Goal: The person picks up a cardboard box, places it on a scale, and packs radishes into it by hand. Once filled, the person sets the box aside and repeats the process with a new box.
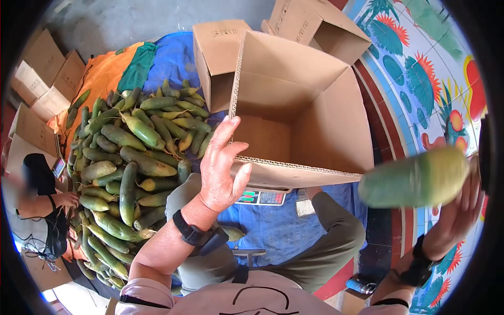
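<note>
My right hand (459,218), raised at the far right, holds a large green radish (415,178), pale at the end near the palm and smeared by motion. An open-topped cardboard box (294,176) stands in front of me with nothing inside. At its near left corner is my left hand (223,168), its fingers stretched and thumb apart, right beside the cardboard edge. Under the box's near side shows a digital scale (265,197) with buttons and a lit display. A big pile of green radishes (127,191) lies left of my left hand.
Another cardboard box (218,50) stands behind the open one, and a further box (307,21) lies at the back. Blue tarp (283,236) covers the floor. Across the pile, another person's hand (66,200) reaches the radishes. Painted tiles (409,79) line the right side.
</note>
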`<state>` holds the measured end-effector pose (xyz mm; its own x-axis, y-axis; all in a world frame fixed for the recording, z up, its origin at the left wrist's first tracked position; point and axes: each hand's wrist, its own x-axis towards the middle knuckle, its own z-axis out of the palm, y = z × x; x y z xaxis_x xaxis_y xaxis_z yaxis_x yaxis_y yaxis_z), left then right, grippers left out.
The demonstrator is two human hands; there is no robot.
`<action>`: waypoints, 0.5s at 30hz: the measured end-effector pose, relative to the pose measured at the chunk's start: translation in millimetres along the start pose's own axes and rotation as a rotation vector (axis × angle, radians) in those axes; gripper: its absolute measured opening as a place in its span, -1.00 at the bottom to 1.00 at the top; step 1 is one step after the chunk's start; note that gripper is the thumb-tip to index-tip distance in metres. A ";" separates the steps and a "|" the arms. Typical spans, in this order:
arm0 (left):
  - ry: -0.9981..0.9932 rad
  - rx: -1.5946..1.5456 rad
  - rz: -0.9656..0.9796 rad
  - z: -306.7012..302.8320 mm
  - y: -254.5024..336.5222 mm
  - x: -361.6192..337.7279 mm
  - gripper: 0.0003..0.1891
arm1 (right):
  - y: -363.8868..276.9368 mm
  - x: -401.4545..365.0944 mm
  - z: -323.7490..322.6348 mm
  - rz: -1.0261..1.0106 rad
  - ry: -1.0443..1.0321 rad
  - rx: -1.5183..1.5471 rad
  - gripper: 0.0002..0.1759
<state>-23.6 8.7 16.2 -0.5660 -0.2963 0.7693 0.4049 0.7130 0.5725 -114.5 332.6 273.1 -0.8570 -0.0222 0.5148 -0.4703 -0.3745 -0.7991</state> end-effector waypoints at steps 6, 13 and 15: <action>-0.028 0.010 0.001 -5.1 1.6 -1.4 -0.75 | 93.3 53.4 75.6 0.161 -0.563 -0.460 -0.73; -0.044 0.003 -0.028 -5.2 4.6 -2.3 -0.76 | 256.8 50.1 80.8 0.341 -1.188 -1.211 -0.82; -0.049 -0.013 -0.035 -7.2 6.5 -2.7 -0.75 | 305.4 47.5 88.2 0.287 -1.335 -1.248 -0.82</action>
<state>-14.3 9.6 19.9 -0.6143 -0.2896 0.7340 0.3933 0.6941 0.6030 -280.3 135.4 81.0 -0.5059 -0.8145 -0.2840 -0.7538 0.5775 -0.3135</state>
